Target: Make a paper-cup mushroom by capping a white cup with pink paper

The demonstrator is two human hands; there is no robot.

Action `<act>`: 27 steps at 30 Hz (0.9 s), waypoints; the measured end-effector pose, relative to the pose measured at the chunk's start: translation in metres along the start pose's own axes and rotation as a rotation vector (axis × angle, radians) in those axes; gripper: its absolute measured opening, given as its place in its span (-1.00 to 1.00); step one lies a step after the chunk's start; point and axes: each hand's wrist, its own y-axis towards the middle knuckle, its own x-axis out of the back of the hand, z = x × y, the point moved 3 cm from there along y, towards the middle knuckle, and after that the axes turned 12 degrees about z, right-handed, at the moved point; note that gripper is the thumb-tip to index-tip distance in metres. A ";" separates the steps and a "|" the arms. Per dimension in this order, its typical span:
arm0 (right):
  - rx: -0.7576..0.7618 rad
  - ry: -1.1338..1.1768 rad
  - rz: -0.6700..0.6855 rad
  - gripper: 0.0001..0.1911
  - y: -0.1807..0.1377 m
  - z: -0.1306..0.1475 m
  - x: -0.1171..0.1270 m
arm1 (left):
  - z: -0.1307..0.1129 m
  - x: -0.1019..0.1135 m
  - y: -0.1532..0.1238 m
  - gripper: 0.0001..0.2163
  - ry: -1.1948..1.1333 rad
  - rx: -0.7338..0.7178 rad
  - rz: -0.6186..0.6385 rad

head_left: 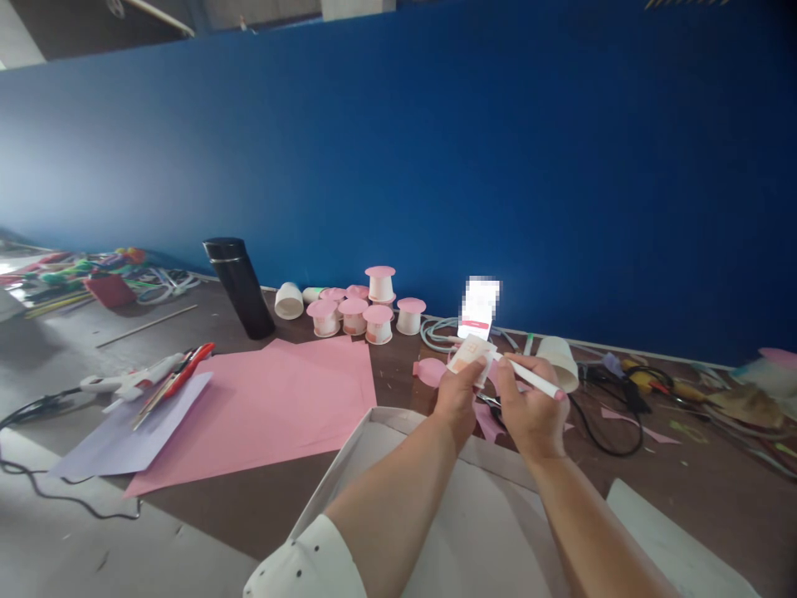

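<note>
My left hand is closed around a small paper cup, held sideways over the table. My right hand grips a white pen with a pink end, its tip touching the cup. Both hands hover above the far edge of a shallow white cardboard box. Pink paper cut-outs lie just beyond the hands. Scissors lie partly hidden between my hands.
Large pink sheet and a lilac sheet lie left. A glue gun and red scissors rest there. Black flask, several pink-topped cups, a lit phone, cables and a blue wall behind.
</note>
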 end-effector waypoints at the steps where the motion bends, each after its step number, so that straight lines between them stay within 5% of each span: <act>1: 0.000 0.001 -0.001 -0.82 0.000 0.000 0.000 | 0.000 0.001 0.000 -0.61 0.005 -0.002 0.000; 27: -0.010 -0.007 -0.008 -0.84 0.000 0.001 0.000 | -0.002 0.000 -0.001 -0.57 -0.019 0.017 0.006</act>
